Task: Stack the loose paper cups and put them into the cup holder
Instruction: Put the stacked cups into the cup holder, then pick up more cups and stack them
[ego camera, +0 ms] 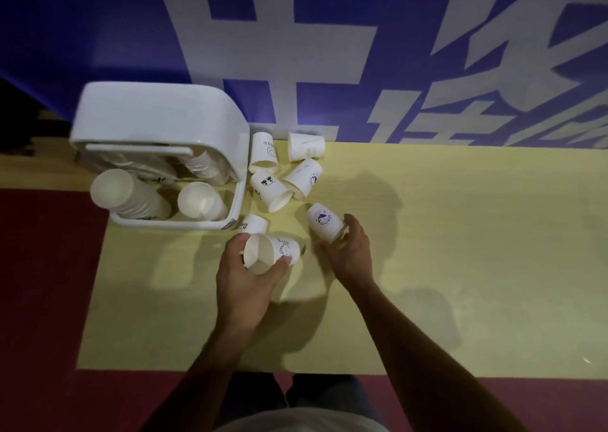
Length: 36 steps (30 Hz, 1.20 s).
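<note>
Paper cup with cartoon print (283, 250) is grasped by the left hand (245, 283), thumb on one side of the wall and fingers on the other, with the mouth turned toward the camera. The right hand (352, 250) grasps a blue-logo cup (324, 221) at its mouth end; this cup is tilted, base pointing toward the cup holder (148, 115). Both held cups are to the right of the holder's front corner, near each other but apart.

A lettered cup (255, 224) lies on the table (460, 234) just beside that front corner, partly hidden by the left hand. Four loose cups lie in a cluster beside the holder's right wall:
- a HELLO cup (265, 152) next to the wall;
- a face-print cup (269, 189) in front of it;
- a second logo cup (304, 178) to the right of the face-print cup;
- a plain cup (306, 147) farthest back.

Inside the holder, a left stack (125, 194) and a right stack (200, 201) occupy the open front. A rear stack (204, 165) sits under the cover. Behind the holder hangs a blue banner (98, 36) with white characters.
</note>
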Available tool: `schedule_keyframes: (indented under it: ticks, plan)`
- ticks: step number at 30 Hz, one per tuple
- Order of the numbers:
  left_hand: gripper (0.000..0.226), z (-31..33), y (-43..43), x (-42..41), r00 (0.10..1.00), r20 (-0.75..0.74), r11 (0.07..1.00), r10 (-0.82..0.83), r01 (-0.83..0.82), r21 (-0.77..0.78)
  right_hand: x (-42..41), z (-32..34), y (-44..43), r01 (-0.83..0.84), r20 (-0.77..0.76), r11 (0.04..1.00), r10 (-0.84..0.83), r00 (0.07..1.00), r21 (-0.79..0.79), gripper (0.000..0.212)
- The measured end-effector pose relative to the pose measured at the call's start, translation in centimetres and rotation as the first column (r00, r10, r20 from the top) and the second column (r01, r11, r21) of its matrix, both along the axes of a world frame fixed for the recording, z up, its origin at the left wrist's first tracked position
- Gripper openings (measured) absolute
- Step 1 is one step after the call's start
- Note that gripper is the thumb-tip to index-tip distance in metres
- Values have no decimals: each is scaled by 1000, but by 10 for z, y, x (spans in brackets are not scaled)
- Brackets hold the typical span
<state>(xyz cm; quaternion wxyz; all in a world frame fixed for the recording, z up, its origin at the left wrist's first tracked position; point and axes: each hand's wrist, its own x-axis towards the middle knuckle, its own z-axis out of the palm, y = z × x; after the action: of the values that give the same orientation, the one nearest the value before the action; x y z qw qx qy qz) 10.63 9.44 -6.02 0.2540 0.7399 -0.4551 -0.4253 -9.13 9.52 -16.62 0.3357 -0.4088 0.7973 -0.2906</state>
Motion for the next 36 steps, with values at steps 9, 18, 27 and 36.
schedule_keyframes:
  ticks: [9,18,27,36]
  plan:
    - [76,33,-20,43,995,-26,973,-96,88,-213,4,64,-1,-2,8,972,4,1000,-235,77]
    - [74,40,-44,120,998,-8,964,-60,55,-259,103,143,-46,-197,-64,894,187,980,-402,71]
    - [71,30,-45,202,993,-45,963,-112,98,-249,195,128,-105,-350,-178,871,305,936,-345,73]
    - [69,27,-60,236,982,-67,952,-179,156,-263,220,76,-115,-339,-246,918,286,926,-206,78]
